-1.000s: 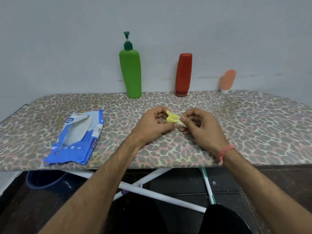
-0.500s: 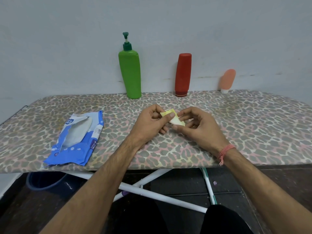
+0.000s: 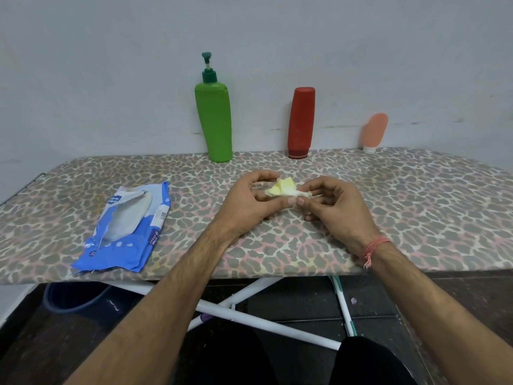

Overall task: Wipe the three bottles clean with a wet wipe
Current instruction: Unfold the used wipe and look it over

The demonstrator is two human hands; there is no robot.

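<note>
Three bottles stand along the wall at the back of the board: a tall green pump bottle, a red bottle standing on its cap, and a small peach tube on a white cap. Over the middle of the board both hands hold a small folded yellowish wet wipe. My left hand pinches its left part, and my right hand pinches its twisted right end between thumb and fingertips. Both hands are well in front of the bottles.
A torn-open blue and white wipe packet lies on the left of the leopard-print ironing board. Below the board are its white legs and a dark blue bucket on the floor.
The wipe has been turned and pulled between the fingers; it now fans out toward the left with a twisted end in my right hand. Both hands stay at the same spot.
</note>
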